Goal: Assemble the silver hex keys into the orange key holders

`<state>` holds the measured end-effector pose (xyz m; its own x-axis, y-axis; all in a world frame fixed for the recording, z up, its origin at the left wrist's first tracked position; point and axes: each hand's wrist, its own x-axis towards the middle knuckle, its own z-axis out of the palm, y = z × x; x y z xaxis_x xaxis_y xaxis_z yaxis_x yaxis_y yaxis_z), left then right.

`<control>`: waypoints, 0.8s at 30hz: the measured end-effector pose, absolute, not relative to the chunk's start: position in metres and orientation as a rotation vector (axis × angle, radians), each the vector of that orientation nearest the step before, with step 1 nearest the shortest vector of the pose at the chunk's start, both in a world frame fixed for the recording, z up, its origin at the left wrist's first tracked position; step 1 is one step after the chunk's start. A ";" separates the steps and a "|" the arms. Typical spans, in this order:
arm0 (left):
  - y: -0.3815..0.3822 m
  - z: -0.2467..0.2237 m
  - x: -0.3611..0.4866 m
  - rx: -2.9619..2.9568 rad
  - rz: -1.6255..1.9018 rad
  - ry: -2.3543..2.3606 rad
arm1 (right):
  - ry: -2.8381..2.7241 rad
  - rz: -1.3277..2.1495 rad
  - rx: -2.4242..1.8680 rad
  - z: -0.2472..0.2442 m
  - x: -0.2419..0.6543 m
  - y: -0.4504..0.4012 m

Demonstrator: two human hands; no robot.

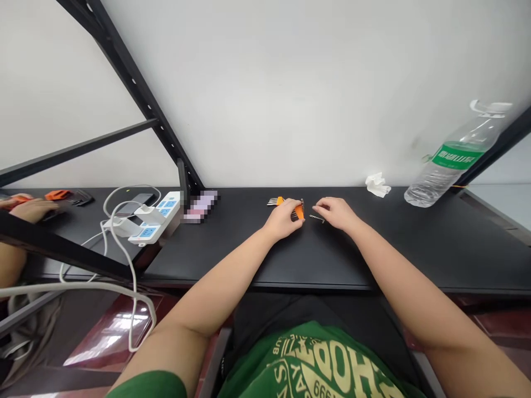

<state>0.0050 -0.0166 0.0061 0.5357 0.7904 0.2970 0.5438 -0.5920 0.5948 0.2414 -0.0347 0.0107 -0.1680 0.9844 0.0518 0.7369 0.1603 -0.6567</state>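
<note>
Orange holder (299,211) with thin metal rods: located above the middle of the black tabletop (249,260), within the left hand (283,218). The left hand grasps the holder between thumb and fingers; the fingers cover part of it. Rod ends project on the left side of the hand, next to a second visible orange portion. Whether the two orange portions form one piece cannot be told.

Loose metal keys (316,219) lie on the tabletop just to the right of the holder, between the two hands. The right hand (335,211) is positioned at the far right of these keys, with thumb and index finger brought close together. Whether anything is pinched between them cannot be told.

Surrounding items: a crumpled tissue (377,185) lies at the far edge, right of the hands. Farther right, a clear plastic bottle (458,155) with a green label stands near the wall. On the left, a pixelated item (203,206) is located beside the foot of the black rack post (139,88). Left of that item is a white power strip (170,203) with blue sockets and plugs inserted. At the far left, a co-worker's hand (35,210) is near an orange object (58,194).
</note>
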 end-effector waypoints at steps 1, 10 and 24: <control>-0.015 0.006 0.004 2.332 0.759 1.098 | -2.056 0.656 -1.651 0.008 0.246 -0.033; -0.013 0.006 0.003 2.276 0.743 1.122 | -2.297 0.717 -1.911 0.019 0.248 -0.034; -0.008 -0.001 0.002 2.291 0.948 1.027 | -1.902 1.225 -1.448 0.026 0.243 -0.050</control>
<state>0.0021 -0.0081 -0.0012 0.4858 0.7759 0.4026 0.4633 -0.6191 0.6341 0.2435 -0.0498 0.0260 -0.3468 0.9250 -0.1550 0.5238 0.0539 -0.8501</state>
